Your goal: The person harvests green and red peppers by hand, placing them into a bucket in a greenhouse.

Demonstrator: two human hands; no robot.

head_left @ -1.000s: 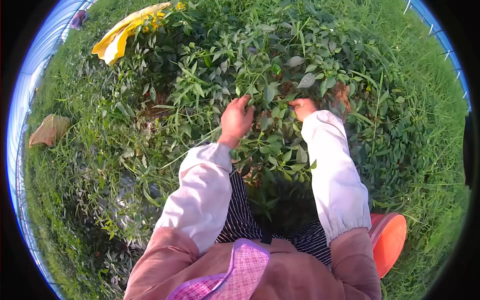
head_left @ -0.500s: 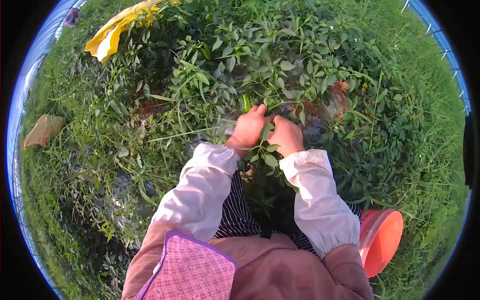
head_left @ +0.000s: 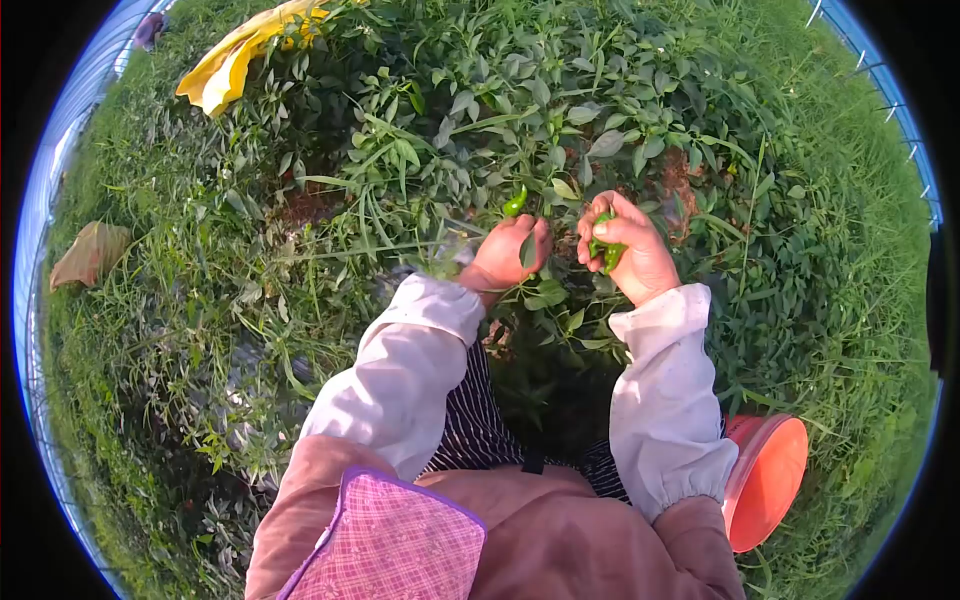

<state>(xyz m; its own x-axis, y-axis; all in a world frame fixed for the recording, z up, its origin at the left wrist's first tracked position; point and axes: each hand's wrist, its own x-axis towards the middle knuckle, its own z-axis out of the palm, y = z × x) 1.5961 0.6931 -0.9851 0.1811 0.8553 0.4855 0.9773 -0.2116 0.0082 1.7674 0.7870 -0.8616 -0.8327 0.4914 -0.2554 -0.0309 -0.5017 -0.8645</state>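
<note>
Amid leafy pepper plants (head_left: 480, 130), my left hand (head_left: 505, 255) is curled closed, and a curved green chili pepper (head_left: 516, 202) sticks up from its far side. A leaf lies across its fingers, so the grip is partly hidden. A short gap to the right, my right hand (head_left: 640, 258) is turned with its fingers toward me, closed around green chili peppers (head_left: 606, 243); how many is hard to tell. Leafy stems hang just below and between both hands.
An orange-red bucket (head_left: 770, 480) lies tilted by my right side, its mouth facing right. A yellow sack (head_left: 225, 75) rests on plants at upper left, and a brownish sheet (head_left: 90, 253) lies at far left. Tall grass (head_left: 840, 250) borders the right.
My right hand has moved right and turned over, away from my left hand, showing green chili peppers in it. My left hand has shifted slightly right with its pepper tilted.
</note>
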